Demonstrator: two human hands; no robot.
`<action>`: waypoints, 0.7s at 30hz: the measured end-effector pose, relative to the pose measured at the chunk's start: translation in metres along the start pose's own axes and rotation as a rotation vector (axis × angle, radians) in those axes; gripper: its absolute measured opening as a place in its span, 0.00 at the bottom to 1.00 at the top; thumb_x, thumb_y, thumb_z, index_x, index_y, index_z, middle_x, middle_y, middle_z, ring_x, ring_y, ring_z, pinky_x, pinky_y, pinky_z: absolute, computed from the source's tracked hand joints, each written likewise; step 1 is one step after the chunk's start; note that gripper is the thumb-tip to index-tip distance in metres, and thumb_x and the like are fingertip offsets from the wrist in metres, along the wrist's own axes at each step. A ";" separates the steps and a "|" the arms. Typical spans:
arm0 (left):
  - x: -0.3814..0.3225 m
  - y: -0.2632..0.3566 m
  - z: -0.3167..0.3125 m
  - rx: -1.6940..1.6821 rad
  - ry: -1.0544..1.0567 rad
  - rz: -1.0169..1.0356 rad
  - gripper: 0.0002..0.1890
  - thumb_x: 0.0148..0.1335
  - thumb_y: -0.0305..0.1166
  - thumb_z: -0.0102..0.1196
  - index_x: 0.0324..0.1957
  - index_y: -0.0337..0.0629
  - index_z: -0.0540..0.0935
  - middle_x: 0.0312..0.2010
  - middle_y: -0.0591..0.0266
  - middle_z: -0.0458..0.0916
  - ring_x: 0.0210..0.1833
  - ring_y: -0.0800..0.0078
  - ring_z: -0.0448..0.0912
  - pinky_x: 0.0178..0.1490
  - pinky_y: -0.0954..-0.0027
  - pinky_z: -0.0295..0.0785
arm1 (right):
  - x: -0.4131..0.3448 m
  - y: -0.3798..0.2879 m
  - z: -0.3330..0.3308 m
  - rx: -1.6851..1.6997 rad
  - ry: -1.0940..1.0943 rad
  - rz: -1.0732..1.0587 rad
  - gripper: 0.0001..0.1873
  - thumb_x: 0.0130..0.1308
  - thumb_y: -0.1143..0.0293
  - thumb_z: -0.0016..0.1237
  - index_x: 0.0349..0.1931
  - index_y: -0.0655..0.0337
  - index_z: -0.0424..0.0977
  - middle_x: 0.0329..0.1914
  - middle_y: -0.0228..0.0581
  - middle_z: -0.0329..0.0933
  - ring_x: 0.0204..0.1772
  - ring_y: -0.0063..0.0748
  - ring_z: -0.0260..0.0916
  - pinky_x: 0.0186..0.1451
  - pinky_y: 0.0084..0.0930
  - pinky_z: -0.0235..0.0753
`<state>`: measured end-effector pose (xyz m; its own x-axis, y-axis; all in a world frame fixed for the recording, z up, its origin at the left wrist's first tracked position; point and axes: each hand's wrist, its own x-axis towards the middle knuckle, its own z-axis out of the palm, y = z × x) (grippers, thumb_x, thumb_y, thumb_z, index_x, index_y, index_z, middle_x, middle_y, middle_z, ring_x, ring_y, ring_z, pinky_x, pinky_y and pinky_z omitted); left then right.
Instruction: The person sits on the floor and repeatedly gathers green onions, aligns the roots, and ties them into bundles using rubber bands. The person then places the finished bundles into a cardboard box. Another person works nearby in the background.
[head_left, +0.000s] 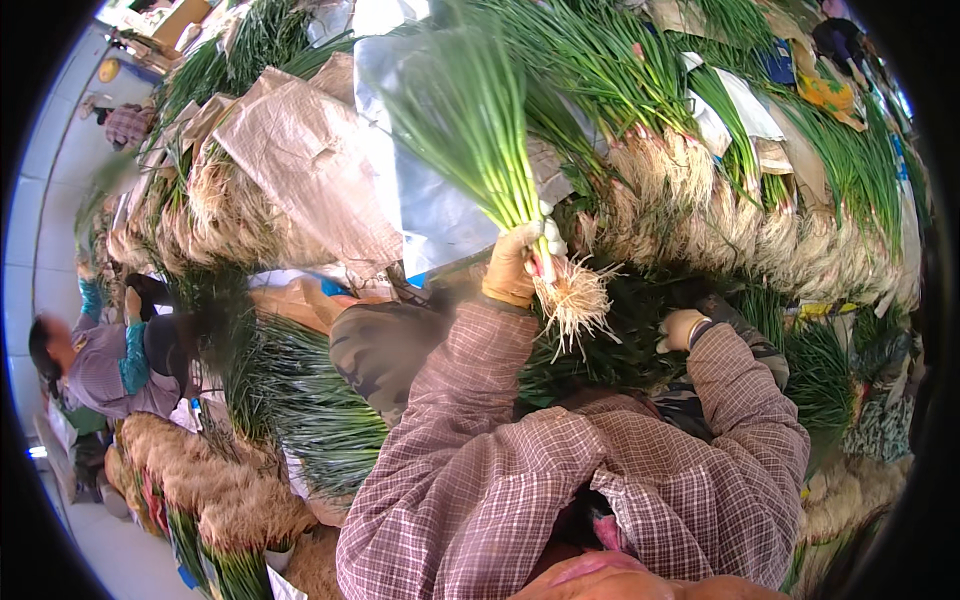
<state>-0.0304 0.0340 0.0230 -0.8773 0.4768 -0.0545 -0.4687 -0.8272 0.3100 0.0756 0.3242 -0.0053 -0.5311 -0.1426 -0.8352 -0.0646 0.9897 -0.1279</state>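
Note:
My left hand (514, 262), in a pale glove, grips a bunch of spring onions (517, 180) near its base. The long green leaves fan up and away, blurred at their tips. Below the fist hang the pale, stringy roots (576, 296). My right hand (681, 330), also gloved, is low on the right beside my camouflage-trousered knee, over dark green loose leaves (622, 322). Its fingers are partly hidden, so whether it holds anything does not show.
Spring onions (675, 165) lie in rows ahead, roots towards me. Woven sacking (315, 157) and a plastic sheet (442, 202) cover part of the pile. More green onions (322, 405) lie at my left. Further left, a person (120, 360) sits among root bundles (217, 480).

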 end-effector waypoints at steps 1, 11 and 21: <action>0.004 -0.001 -0.004 -0.003 -0.002 0.037 0.16 0.56 0.28 0.57 0.48 0.41 0.74 0.30 0.62 0.79 0.29 0.72 0.78 0.25 0.71 0.75 | 0.002 0.000 -0.002 -0.082 0.078 -0.021 0.16 0.63 0.57 0.48 0.39 0.60 0.78 0.35 0.45 0.79 0.39 0.35 0.76 0.40 0.30 0.74; 0.014 -0.019 -0.039 0.136 0.216 -0.047 0.17 0.61 0.28 0.55 0.51 0.35 0.72 0.31 0.55 0.80 0.29 0.67 0.81 0.20 0.72 0.77 | 0.115 -0.031 -0.134 0.215 0.774 0.197 0.13 0.65 0.70 0.48 0.49 0.64 0.73 0.47 0.47 0.76 0.47 0.45 0.75 0.54 0.38 0.73; 0.014 -0.014 -0.040 0.207 0.190 -0.103 0.20 0.59 0.29 0.56 0.54 0.37 0.72 0.33 0.58 0.79 0.33 0.70 0.80 0.24 0.78 0.75 | 0.057 0.031 -0.130 1.205 0.702 -0.275 0.18 0.62 0.67 0.57 0.50 0.66 0.76 0.43 0.33 0.81 0.40 0.20 0.75 0.43 0.17 0.75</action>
<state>-0.0399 0.0399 -0.0195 -0.8388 0.4750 -0.2660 -0.5426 -0.6896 0.4796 -0.0667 0.3486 0.0124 -0.9452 0.0636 -0.3204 0.3255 0.2635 -0.9081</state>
